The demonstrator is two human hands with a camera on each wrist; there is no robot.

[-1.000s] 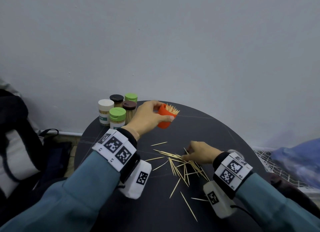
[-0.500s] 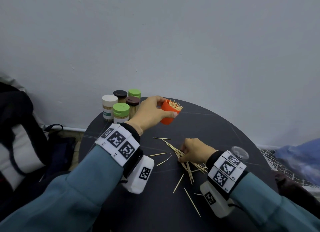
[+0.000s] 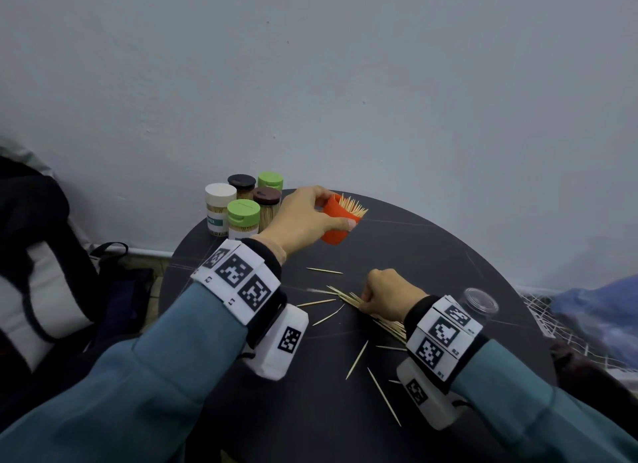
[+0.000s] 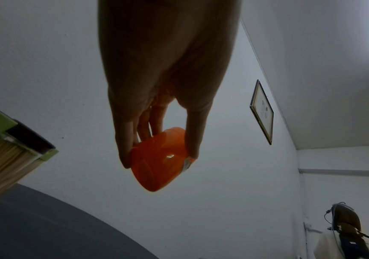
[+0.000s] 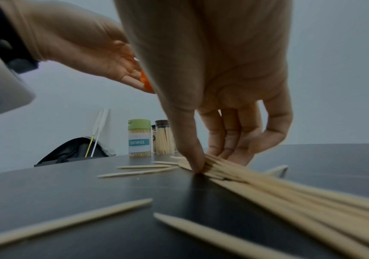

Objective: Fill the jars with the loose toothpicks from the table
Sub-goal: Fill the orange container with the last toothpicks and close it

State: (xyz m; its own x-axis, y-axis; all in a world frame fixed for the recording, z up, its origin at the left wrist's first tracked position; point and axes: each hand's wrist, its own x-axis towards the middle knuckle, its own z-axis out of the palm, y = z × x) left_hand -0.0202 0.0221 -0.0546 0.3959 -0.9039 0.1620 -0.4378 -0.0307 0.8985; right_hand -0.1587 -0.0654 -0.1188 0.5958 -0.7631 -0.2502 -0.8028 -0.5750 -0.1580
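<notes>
Left hand: we are gripping orange jar by thumb and fingers, tilted, already bristling with picks, held above table beside capped jars.

Right hand: we are pinching toothpick bundle flat on table, on near side of orange jar; fingers curled over it.

Risk: bundle fanning or slipping as we lift, since pinch sits near one end; tilted jar spilling picks.

Change: bundle is lying tighter than a second ago; right hand has shifted toward us, away from orange jar.

tilted orange jar half full; loose toothpicks scattered on table.
</notes>
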